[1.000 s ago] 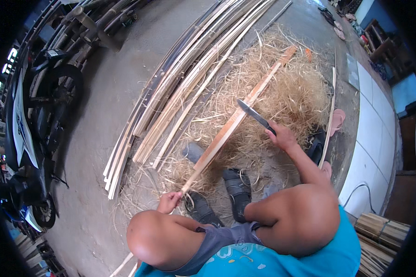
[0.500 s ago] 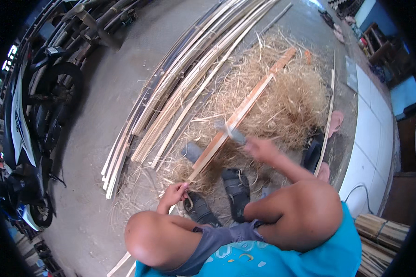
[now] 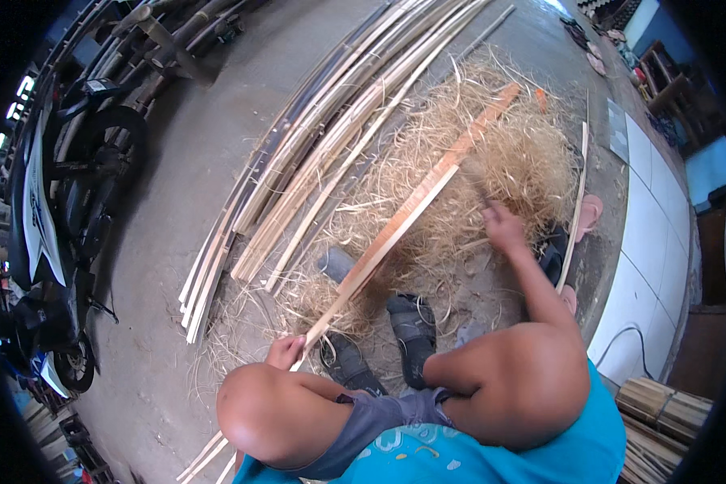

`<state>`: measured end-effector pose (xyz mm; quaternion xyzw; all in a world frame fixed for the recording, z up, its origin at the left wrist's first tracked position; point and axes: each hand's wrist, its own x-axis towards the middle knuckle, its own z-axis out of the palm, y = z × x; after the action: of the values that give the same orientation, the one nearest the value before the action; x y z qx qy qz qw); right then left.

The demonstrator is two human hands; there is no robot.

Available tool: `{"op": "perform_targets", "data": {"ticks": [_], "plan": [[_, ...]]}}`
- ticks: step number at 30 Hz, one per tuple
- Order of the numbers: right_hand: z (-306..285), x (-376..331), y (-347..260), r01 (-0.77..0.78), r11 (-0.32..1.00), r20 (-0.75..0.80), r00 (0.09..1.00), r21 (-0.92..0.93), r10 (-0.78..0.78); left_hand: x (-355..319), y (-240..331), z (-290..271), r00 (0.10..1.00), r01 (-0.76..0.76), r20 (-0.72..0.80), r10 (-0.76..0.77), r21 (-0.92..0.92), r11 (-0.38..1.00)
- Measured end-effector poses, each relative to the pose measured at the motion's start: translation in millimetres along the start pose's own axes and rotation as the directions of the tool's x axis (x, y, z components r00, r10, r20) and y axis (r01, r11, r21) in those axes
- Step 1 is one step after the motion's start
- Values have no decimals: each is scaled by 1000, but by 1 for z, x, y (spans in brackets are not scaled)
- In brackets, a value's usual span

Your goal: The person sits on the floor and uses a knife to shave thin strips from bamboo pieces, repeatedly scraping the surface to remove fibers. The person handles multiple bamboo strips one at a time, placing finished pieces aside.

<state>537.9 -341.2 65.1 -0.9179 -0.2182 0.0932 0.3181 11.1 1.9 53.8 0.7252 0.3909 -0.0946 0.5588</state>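
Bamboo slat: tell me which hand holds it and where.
The left hand grips the bamboo slat at its near end. The right hand holds a blurred tool; its grip cannot be told.

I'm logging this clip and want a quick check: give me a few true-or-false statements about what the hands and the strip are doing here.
1. The left hand grips the near end of the long bamboo strip. True.
2. The right hand rests on the knee. False: it is stretched out over the pile of shavings.
3. The strip lies flat among the stacked slats. False: it slants across the shavings, apart from them.
4. A motorcycle stands at the left. True.
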Motion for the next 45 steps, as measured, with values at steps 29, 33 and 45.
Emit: {"op": "perform_targets", "data": {"ticks": [29,33,45], "plan": [[46,-89,-93,210,974,347,922,-80,-171,7,63,34,965,-222,13,261,572,790],[-22,-9,-23,-161,969,-44,987,-189,155,-2,43,36,956,-293,76,284,328,898],[7,-22,-64,-14,991,130,991,-131,31,-38,-10,6,965,197,146,-216,131,972]]}}
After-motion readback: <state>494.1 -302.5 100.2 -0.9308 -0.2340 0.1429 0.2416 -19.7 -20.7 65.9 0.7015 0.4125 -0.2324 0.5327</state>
